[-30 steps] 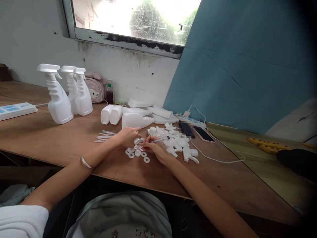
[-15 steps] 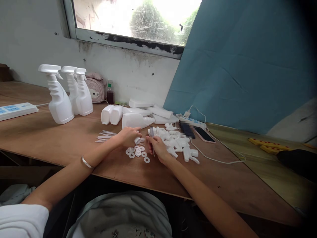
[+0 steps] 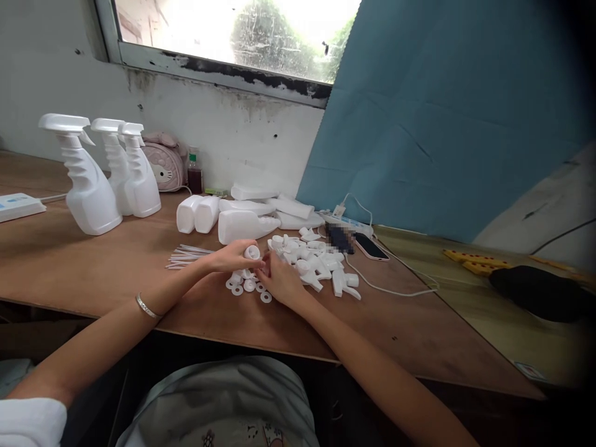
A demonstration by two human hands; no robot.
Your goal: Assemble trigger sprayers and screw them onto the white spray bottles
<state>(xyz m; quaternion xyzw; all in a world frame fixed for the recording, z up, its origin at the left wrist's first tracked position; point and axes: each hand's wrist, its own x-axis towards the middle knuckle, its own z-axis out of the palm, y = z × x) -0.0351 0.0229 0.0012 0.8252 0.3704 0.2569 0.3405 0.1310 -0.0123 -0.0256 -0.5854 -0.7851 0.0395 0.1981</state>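
In my left hand (image 3: 235, 256) is a white trigger sprayer head (image 3: 252, 252), its round collar turned up towards me. The fingers are closed around it. My right hand (image 3: 280, 277) is close beside it, the fingers curled together; what they hold is hidden. Below the hands lie several flat white washers (image 3: 266, 297) and small white parts (image 3: 249, 285). Just right of my right hand spreads a heap of white trigger sprayer heads (image 3: 321, 264). Thin white tubes (image 3: 186, 254) lie by my left wrist.
Three white spray bottles (image 3: 95, 192) stand at the left. Several bottles without heads (image 3: 242, 226) lie behind my hands. A pink bag (image 3: 162, 164) and a small dark bottle (image 3: 195, 174) stand by the wall. Phones (image 3: 371, 246) and a white cable (image 3: 395, 290) lie at the right.
The view has swung slightly right. My left hand has turned the sprayer head's collar up. The thin clear-handled tool seen in my right hand before no longer shows; that hand has moved closer to the left.
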